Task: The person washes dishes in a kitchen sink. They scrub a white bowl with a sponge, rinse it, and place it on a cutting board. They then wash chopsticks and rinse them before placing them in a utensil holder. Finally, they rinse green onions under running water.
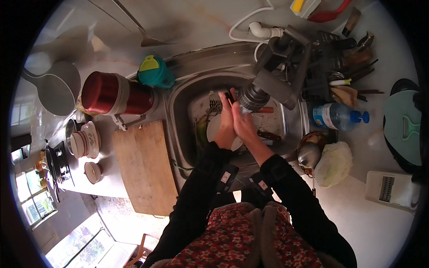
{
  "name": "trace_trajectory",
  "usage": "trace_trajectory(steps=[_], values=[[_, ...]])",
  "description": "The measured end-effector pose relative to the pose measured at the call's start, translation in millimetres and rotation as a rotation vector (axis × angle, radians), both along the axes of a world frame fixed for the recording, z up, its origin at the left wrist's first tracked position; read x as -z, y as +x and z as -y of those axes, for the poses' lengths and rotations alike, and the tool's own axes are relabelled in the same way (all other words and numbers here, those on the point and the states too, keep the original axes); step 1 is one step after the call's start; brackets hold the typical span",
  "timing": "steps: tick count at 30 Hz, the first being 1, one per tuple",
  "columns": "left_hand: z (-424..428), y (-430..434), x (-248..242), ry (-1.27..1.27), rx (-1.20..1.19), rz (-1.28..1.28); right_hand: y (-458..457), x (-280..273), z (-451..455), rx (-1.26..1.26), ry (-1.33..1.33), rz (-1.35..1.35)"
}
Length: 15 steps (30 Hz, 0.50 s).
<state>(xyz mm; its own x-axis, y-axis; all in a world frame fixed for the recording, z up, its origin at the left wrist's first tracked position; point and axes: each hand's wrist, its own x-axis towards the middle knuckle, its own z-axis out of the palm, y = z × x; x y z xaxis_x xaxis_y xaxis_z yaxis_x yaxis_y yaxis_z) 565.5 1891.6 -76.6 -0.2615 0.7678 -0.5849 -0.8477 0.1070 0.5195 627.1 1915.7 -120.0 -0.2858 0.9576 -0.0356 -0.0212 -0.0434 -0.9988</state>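
Both my hands are pressed together over the steel sink (pixel 291 117), beneath the black faucet head (pixel 253 96). My left hand (pixel 226 117) and my right hand (pixel 243 122) hold a thin dark item (pixel 230 97) with an orange edge between their fingers; its kind cannot be told. Water seems to run at the fingers of the right hand. Under the hands a round whitish plate or bowl (pixel 214 129) lies in the sink. Beside it are a knife's brown handle (pixel 271 135), an orange-red handle (pixel 265 110) and something green (pixel 202 130) at the left wall.
A wooden cutting board (pixel 144 167) lies left of the sink, below a red insulated pot (pixel 117 93) and a teal cup (pixel 157 72). On the right stand a utensil rack (pixel 318 67), a blue pump bottle (pixel 338 116), a ladle (pixel 309 155) and a cabbage (pixel 334 164).
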Motion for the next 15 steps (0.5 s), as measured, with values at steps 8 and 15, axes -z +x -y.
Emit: trace_trajectory(steps=[8,15], values=[[3.5,12.7,-28.3,0.036,0.012,-0.074,4.4,22.2,-5.8,-0.082,-0.051,0.228],[3.2,16.2,-14.4,0.01,0.064,-0.124,12.5,5.5,7.9,-0.055,-0.269,0.158]])
